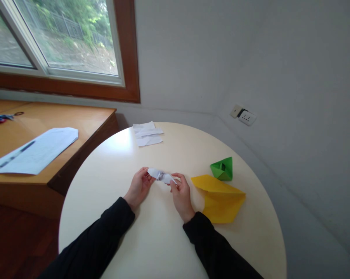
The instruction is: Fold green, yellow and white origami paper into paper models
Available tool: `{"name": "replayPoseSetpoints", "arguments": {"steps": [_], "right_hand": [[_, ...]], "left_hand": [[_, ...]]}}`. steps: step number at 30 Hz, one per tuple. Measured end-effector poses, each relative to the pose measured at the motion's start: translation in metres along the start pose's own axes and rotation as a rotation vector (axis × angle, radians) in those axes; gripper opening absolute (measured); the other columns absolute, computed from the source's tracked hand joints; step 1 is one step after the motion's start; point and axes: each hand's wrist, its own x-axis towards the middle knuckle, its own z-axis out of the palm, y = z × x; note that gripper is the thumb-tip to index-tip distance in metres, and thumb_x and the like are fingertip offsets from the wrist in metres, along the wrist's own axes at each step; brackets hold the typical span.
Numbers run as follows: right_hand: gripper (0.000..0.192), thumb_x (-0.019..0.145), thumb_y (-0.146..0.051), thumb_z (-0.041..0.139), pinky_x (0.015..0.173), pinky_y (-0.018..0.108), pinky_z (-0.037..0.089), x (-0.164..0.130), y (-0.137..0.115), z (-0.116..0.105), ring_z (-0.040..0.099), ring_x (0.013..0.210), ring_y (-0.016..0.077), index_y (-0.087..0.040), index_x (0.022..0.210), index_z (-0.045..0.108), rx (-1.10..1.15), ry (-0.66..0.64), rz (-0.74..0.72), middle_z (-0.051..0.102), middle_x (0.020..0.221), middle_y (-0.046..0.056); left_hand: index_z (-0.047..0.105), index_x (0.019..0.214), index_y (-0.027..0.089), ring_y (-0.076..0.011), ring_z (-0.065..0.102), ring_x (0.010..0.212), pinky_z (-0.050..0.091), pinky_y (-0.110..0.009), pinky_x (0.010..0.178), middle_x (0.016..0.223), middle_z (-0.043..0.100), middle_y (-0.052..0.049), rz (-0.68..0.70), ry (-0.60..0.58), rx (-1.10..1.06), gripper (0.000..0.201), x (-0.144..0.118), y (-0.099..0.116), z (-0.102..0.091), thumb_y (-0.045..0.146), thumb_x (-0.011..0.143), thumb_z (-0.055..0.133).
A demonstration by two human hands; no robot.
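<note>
Paper [162, 177], white and folded, sits pinched by my left hand [139, 186] and right hand [182, 193]. Shaping seems in hand, calling for light pressure next.

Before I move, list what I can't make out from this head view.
In the head view:
- Folded white paper: its two ends, partly covered by the left hand and right hand.
- Papers on the brown desk: any writing, too small and blurred.
- Blue and red tools: details, blurred at the left edge.
- Round table: its near rim, cut off by the bottom edge.
</note>
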Motion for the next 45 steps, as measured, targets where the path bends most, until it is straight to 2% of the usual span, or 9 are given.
{"name": "replayPoseSetpoints", "arguments": {"steps": [11,27,45], "right_hand": [[0.023,0.075,-0.031,0.053,0.055,0.026,0.043,0.0001,-0.0031,-0.0004,0.056,0.062,0.0145,-0.017,0.093,0.055,-0.013,0.014,-0.007,0.062,0.074,0.003],[0.020,0.074,-0.029,0.054,0.051,0.023,0.039,-0.0012,-0.0080,0.0004,0.052,0.057,0.0129,-0.019,0.090,0.053,0.006,0.005,0.005,0.060,0.068,0.000],[0.019,0.074,-0.029,0.054,0.050,0.023,0.040,-0.0010,-0.0062,-0.0003,0.055,0.057,0.0130,-0.019,0.090,0.053,-0.001,-0.002,-0.018,0.061,0.067,0.000]], "left_hand": [[0.054,0.057,0.014,-0.0098,0.052,0.053,0.043,-0.022,0.055,0.053,0.055,0.002,0.010,-0.046,-0.010,0.015,0.0009,-0.0007,-0.0017,0.015,0.071,0.057],[0.055,0.056,0.013,-0.0111,0.050,0.050,0.038,-0.024,0.052,0.053,0.056,0.000,0.006,-0.039,-0.002,0.013,0.0025,0.0000,-0.0005,0.015,0.069,0.055],[0.054,0.055,0.013,-0.0105,0.053,0.050,0.041,-0.022,0.051,0.052,0.055,0.000,-0.025,0.056,-0.091,0.015,0.0064,-0.0015,-0.0020,0.011,0.070,0.052]]}}
